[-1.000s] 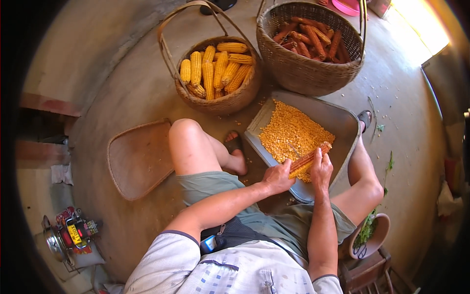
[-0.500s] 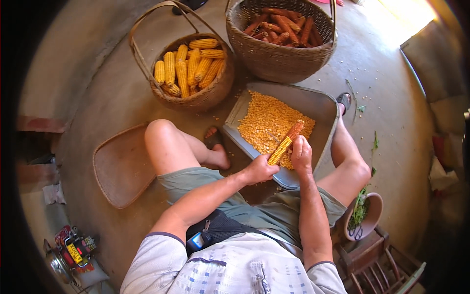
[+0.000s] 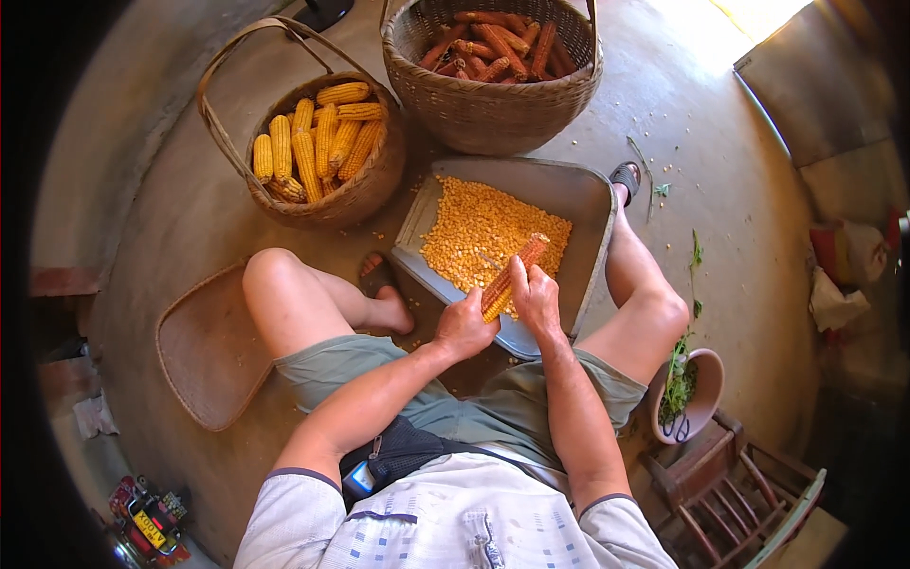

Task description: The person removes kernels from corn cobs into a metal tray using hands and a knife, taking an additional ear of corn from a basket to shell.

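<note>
My left hand [image 3: 464, 325] is wrapped round the near end of a partly shelled corn cob [image 3: 499, 289], which tilts up and away to the right. Yellow kernels show at its near end, while the far part is bare and reddish. My right hand [image 3: 536, 302] is closed against the cob's right side, its thumb along the upper face. Both hands are over the near side of a grey, scoop-shaped tray [image 3: 593, 232] between my legs. Loose yellow kernels [image 3: 483, 220] are heaped in the tray.
Beyond the tray stand a handled basket [image 3: 374, 175] of yellow corn ears and a larger basket [image 3: 502, 119] of bare reddish cobs. A shallow woven tray [image 3: 213, 346] lies left of my leg. At right are a pot [image 3: 706, 394] with greens and scissors, and a wooden chair [image 3: 706, 479].
My right hand has moved up and across onto the cob from beside it. More of the cob's face is bare. The whole view has shifted, so things appear further left.
</note>
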Available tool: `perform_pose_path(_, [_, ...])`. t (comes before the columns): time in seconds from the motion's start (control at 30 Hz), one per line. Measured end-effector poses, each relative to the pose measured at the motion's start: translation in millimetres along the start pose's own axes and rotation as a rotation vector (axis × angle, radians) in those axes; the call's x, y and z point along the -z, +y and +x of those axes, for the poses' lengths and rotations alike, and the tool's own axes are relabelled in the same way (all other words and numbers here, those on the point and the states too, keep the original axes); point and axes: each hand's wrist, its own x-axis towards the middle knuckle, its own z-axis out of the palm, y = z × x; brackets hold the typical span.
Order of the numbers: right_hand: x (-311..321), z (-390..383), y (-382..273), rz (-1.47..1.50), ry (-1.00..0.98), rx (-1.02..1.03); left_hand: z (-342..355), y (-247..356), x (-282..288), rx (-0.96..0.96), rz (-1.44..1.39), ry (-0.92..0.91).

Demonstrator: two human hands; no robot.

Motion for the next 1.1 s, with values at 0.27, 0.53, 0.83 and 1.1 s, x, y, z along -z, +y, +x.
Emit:
perform_pose_path(0.27, [-8.6, 3.0, 22.1, 0.285, -0.060, 0.066, 0.3, 11.7, 10.8, 0.233, -0.822, -0.414])
perform_pose_path(0.53, [-10.7, 1.6, 2.5, 0.632, -0.057, -0.205, 11.2, -12.2, -4.9, 0.100, -0.414, -0.046])
perform_pose_path(0.83, [-8.0, -5.4, -8.4, -0.032, -0.110, 0.128, 3.2, 1.4, -2.1, -0.017, -0.160, 0.030])
perform_pose_path(1.1, [-11.9, -2.3, 13.5, 0.267, -0.150, 0.043, 4.6, 13.6, 10.3, 0.244, -0.875, -0.369])
